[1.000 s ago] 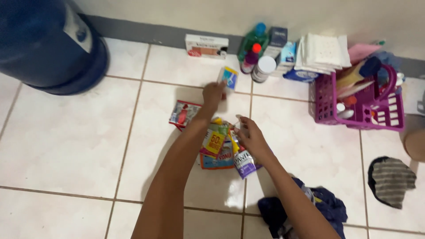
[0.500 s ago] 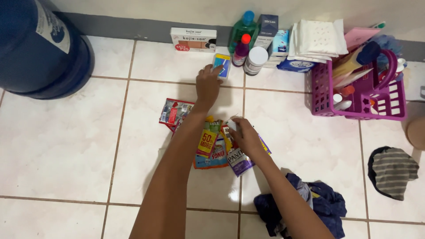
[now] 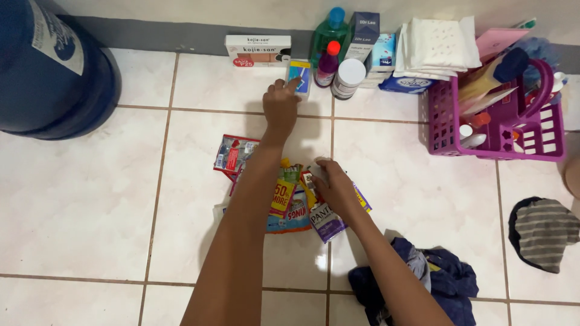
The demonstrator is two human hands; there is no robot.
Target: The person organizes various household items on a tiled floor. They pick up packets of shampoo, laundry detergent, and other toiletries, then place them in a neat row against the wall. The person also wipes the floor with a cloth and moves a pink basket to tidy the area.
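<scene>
Cream floor tiles (image 3: 90, 199) carry a spread of toiletries as a person kneeling over them reaches out with both bare arms. The left hand (image 3: 281, 105) stretches toward the far edge of the floor, its fingers extended and its fingertips resting on a small blue and white sachet (image 3: 298, 73) that stands just in front of the grey skirting, between a flat white box (image 3: 257, 50) and a purple bottle with a red cap (image 3: 328, 65); the hand presses on the sachet without closing around it. The right hand (image 3: 334, 188) lies nearer the person, palm down with fingers loosely spread over a heap of bright sachets (image 3: 296, 202) in the middle of the floor, touching them; whether it grips any cannot be told. A red sachet (image 3: 232, 154) lies just left of the heap.

Along the wall beyond the left hand stand a green bottle with a blue cap (image 3: 330, 30), a white jar (image 3: 348, 78) and a stack of white pads (image 3: 436, 43). A purple plastic basket (image 3: 501, 130) sits at the right, filled with tubes and bottles. A large blue water jug (image 3: 51, 69) occupies the far left corner. Dark blue cloth (image 3: 435, 281) lies crumpled by the right forearm, and a striped grey cloth (image 3: 544, 232) rests near the right edge.
</scene>
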